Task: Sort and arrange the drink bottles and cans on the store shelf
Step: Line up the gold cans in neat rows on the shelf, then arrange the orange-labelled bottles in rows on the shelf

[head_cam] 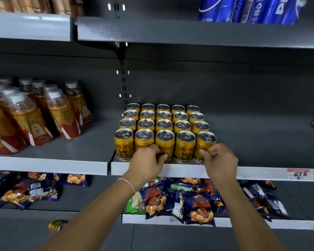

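Twenty cans (164,125); left hand (146,163), right hand (220,163) curled at front row, grip unclear.

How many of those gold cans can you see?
21. Twenty gold cans stand in four rows of five on the middle shelf; one loose can lies on its side on the lowest shelf, bottom left. Others may be hidden.

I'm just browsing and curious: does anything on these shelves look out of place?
Yes: a lone gold can lies on its side on the lowest shelf, at lower left, far from the neat block of upright gold cans on the middle shelf.
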Demonstrator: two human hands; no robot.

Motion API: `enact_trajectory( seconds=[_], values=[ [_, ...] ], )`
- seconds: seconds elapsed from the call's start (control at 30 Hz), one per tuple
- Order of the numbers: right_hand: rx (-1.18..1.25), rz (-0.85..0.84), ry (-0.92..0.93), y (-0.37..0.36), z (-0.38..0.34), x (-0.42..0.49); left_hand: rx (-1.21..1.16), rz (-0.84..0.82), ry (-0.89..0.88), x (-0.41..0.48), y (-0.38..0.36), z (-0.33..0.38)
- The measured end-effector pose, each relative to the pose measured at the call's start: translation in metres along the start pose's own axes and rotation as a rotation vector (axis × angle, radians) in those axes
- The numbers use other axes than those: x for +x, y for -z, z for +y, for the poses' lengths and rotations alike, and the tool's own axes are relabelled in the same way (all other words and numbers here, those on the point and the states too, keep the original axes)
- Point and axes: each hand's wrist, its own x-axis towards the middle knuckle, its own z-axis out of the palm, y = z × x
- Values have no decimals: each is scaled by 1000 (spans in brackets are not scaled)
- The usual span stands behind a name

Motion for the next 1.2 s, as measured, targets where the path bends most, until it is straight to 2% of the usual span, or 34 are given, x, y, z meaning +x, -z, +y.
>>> enact_trajectory(
  seconds=[0.23, 0.37, 0.47, 0.67, 0.87, 1.07, 1.2],
  values=[
    [43, 41, 83, 2, 2, -7, -30, -31, 13, -4, 3, 5],
    [23, 187, 224, 6, -18, -16, -105, -103, -42, -9, 18, 0],
    [160, 207, 306, 2, -48, -25, -136, -122, -60, -15, 37, -7],
    [429, 59, 522, -19, -123, -50, -113, 44, 29, -25, 87, -50],
    [522, -113, 623, -61, -197, -71, -111, 244, 287, -33, 138, -127],
    [451, -356, 587, -134, -263, -81, -145, 304, 366, -33, 181, -203],
    [321, -491, 453, -193, -302, -79, -241, 265, 371, -32, 193, -248]
  ],
)
